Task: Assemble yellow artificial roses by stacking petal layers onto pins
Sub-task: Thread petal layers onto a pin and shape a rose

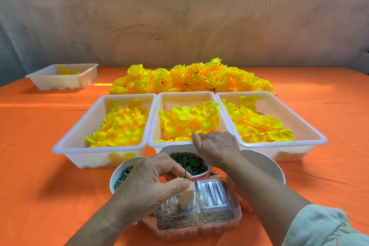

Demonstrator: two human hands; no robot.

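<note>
My left hand [151,181] pinches the base of a thin upright pin [185,168] that stands on a small pale block [186,198] atop a clear plastic box. My right hand [215,148] reaches over the near rim of the middle white tray [185,96], its fingers curled down onto the yellow petal layers [189,120]; whether it grips one is hidden. Two more trays of yellow petals sit beside it, the left tray [83,132] and the right tray [305,128]. Finished yellow roses [191,80] are piled behind the trays.
A white bowl of green rings [191,163] sits between my hands. A bowl of green stem pieces [120,175] is at left, and another white bowl [267,164] lies behind my right forearm. A fourth tray [63,76] stands far left on the orange tablecloth [40,166].
</note>
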